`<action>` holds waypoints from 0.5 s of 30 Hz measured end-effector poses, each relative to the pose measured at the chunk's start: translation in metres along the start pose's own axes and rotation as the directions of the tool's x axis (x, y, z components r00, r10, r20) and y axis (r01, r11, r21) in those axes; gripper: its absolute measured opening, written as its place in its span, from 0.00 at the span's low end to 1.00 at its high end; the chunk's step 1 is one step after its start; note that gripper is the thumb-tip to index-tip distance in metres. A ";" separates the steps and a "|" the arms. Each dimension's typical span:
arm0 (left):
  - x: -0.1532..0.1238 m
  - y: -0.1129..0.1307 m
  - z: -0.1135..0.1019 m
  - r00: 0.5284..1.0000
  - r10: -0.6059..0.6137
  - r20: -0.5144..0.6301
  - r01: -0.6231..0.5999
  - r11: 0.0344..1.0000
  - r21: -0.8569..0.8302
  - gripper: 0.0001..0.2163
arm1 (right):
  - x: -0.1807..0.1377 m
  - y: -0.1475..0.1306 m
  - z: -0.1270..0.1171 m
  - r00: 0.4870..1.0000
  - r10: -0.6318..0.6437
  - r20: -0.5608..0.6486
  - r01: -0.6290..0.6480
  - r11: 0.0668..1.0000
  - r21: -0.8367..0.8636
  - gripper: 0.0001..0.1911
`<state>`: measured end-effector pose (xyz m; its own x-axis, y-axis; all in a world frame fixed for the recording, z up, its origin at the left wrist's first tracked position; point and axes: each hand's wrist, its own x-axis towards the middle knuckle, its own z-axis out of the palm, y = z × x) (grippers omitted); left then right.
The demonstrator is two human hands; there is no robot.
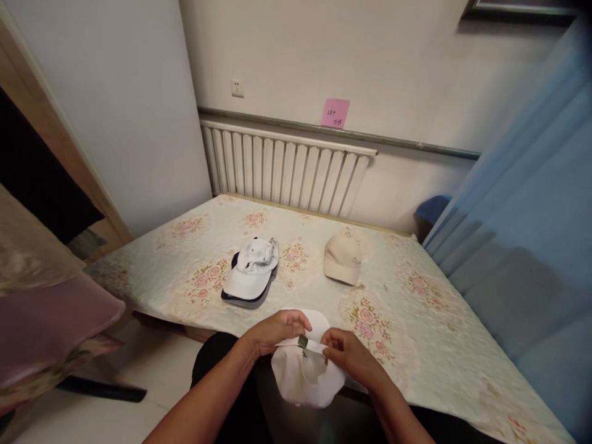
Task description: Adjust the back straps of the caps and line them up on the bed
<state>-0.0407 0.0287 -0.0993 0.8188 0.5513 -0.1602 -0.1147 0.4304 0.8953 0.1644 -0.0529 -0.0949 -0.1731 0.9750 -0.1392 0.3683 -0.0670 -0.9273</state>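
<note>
I hold a white cap [303, 376] at the near edge of the bed, its back strap facing up. My left hand [272, 333] grips the strap on the left side of its small metal buckle [303, 341]. My right hand [349, 354] pinches the strap on the right side of the buckle. Farther out on the bed lies a stack of caps [252, 274], a white one on top of dark ones. A beige cap [343, 258] sits alone to the right of that stack.
The bed has a pale floral cover [416, 308]. A white radiator [287, 166] runs along the far wall under a pink sticky note [335, 113]. A blue curtain [522, 246] hangs at the right. Pink and tan bedding [41, 308] lies at the left.
</note>
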 end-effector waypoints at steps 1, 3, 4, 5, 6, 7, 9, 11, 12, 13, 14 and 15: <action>0.001 0.000 0.001 1.000 -0.003 0.001 0.003 1.000 0.019 0.15 | 0.000 -0.001 0.003 1.000 -0.003 0.013 0.003 1.000 0.001 0.03; 0.001 0.002 0.003 1.000 -0.004 -0.007 0.004 0.999 0.051 0.15 | -0.001 -0.005 0.007 0.999 0.009 0.036 -0.009 1.000 0.003 0.04; 0.001 0.003 0.004 1.000 -0.002 -0.015 0.003 0.998 0.056 0.15 | -0.002 -0.007 0.008 0.999 0.018 0.043 -0.018 1.000 0.005 0.05; 0.001 0.004 0.004 1.000 0.002 -0.023 0.000 0.999 0.054 0.15 | -0.002 -0.010 0.009 0.998 0.026 0.050 -0.026 1.000 0.006 0.06; 0.001 0.005 0.005 0.999 0.009 -0.033 -0.008 0.999 0.049 0.15 | -0.002 -0.013 0.010 0.998 0.029 0.055 -0.029 1.000 0.010 0.07; 0.001 0.005 0.006 0.999 0.017 -0.043 -0.015 0.999 0.044 0.15 | -0.002 -0.017 0.011 0.998 0.023 0.055 -0.024 1.000 0.011 0.08; 0.002 0.006 0.009 0.998 0.025 -0.060 -0.023 0.999 0.043 0.15 | -0.002 -0.027 0.014 1.000 -0.019 0.016 0.019 1.000 -0.011 0.08; 0.004 0.006 0.014 0.997 0.037 -0.072 -0.034 0.998 0.048 0.14 | -0.003 -0.036 0.019 0.992 -0.082 -0.097 0.073 0.993 -0.095 0.07; 0.005 0.005 0.016 0.996 0.046 -0.077 -0.043 0.998 0.048 0.14 | -0.003 -0.039 0.022 0.980 -0.119 -0.159 0.096 0.984 -0.148 0.07; 0.006 0.005 0.018 0.995 0.059 -0.082 -0.055 0.997 0.045 0.13 | -0.003 -0.042 0.024 0.966 -0.153 -0.208 0.113 0.975 -0.192 0.06; 0.006 0.005 0.019 0.994 0.073 -0.086 -0.070 0.997 0.041 0.13 | -0.003 -0.043 0.026 0.954 -0.178 -0.241 0.125 0.968 -0.218 0.05; 0.006 0.005 0.019 0.992 0.084 -0.091 -0.081 0.996 0.037 0.13 | -0.003 -0.043 0.028 0.948 -0.190 -0.257 0.134 0.966 -0.223 0.05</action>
<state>-0.0253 0.0205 -0.0877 0.7520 0.6479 -0.1217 -0.1596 0.3580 0.9200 0.1238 -0.0585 -0.0645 0.0003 0.9910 0.1339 0.5361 0.1128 -0.8366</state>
